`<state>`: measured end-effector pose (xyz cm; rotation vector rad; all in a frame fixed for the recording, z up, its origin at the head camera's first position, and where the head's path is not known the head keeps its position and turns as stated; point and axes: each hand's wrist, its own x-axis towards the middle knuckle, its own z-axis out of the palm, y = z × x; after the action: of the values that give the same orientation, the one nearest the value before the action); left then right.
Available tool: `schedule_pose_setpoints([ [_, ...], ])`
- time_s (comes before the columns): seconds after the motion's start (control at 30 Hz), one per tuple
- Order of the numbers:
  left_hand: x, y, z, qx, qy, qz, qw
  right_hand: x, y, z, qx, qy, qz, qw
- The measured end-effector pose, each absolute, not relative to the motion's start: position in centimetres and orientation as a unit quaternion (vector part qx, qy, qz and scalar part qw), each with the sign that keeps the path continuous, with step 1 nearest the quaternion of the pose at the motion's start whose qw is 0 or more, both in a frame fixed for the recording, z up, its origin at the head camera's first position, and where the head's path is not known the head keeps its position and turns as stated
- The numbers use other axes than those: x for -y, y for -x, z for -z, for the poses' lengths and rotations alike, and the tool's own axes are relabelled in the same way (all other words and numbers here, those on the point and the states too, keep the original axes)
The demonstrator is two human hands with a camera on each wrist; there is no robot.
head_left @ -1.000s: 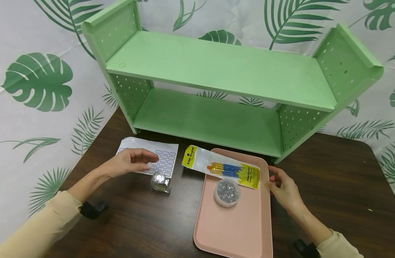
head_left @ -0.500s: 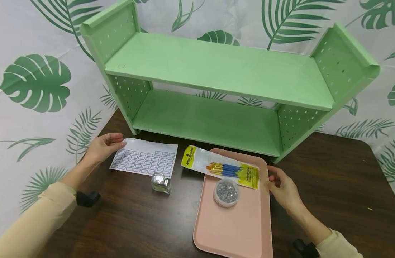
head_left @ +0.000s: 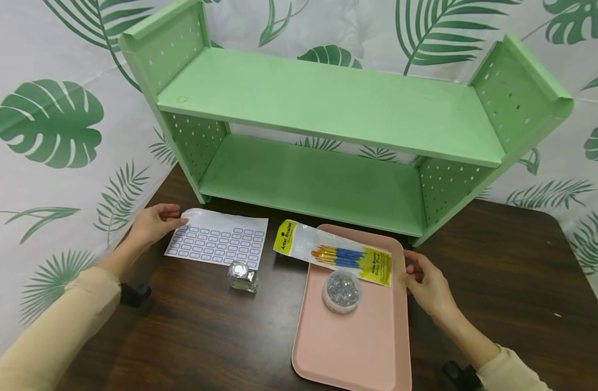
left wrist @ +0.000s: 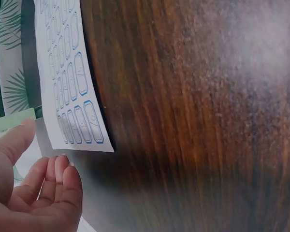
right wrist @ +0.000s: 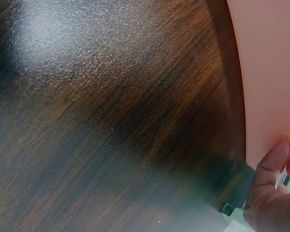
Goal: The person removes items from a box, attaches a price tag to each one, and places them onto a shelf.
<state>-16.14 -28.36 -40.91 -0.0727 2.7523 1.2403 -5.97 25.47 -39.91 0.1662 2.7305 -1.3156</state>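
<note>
In the head view my left hand [head_left: 154,225] is at the upper left corner of a white sheet of blue-outlined labels [head_left: 216,239]. In the left wrist view its loosely bent fingers [left wrist: 70,186] lie just off the sheet's edge, with the thumb apart from them. My right hand [head_left: 432,285] grips the right rim of a pink tray [head_left: 357,347]; the thumb [right wrist: 272,162] lies on the rim and the other fingers are partly hidden. A pack of artist brushes [head_left: 338,254] lies across the tray's far end. Below it, a round tub of clear, shiny bits [head_left: 342,292] stands on the tray.
A small boxy clear thing with a shiny silver top [head_left: 242,277] stands at the sheet's near right corner. Behind everything, a green two-tier shelf [head_left: 328,103] rises from the dark wooden table [head_left: 206,331]. A leaf-patterned cloth [head_left: 30,217] hangs around the back and sides.
My left hand has moved left, from above the middle of the label sheet to its upper left corner, then stayed there. The right hand and the tray have kept their place.
</note>
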Motion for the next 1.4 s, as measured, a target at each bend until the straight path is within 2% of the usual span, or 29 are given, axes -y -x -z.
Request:
schedule_pose_setpoints([
  [0.57,27.8,16.8,41.6,-0.948,0.034,-0.312,0.051,-25.4,5.8,39.9,-0.899,-0.051,0.433,0.050],
  [1.4,27.3,16.8,41.9,-0.956,0.053,-0.286,0.041,-25.6,5.8,40.1,-0.902,-0.044,0.428,0.037],
])
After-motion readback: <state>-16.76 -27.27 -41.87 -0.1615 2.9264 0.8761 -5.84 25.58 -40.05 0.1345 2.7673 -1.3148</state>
